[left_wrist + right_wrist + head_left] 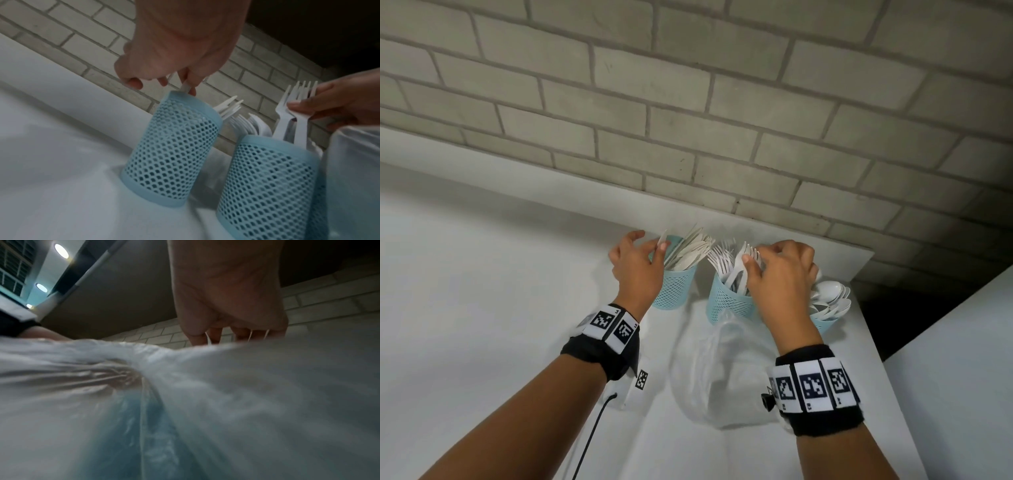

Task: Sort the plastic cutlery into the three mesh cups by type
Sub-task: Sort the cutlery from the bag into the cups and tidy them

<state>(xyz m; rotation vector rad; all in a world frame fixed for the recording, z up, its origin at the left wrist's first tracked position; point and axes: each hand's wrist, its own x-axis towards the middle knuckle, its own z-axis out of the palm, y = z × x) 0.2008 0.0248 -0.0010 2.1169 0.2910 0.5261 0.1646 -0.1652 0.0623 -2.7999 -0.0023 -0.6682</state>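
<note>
Centre frame: left hand [635,263] pinching a knife [663,242], long axis upright, directly over left cup [674,286]. Right hand [780,274] gripping forks [744,255], probably two, upright above middle cup [729,303]. Spoons [828,298] far right.

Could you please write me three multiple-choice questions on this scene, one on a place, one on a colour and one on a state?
1. Which light-blue mesh cup holds the white plastic spoons?
A. leftmost
B. middle
C. rightmost

2. What colour is the brick wall?
A. pale grey
B. red
C. green

3. What is the right hand doing?
A. resting flat
B. pinching white plastic forks
C. gripping a cup

Answers:
1. C: spoons fill the rightmost cup.
2. A: the wall is pale grey.
3. B: the right hand pinches forks over the middle cup.
</note>
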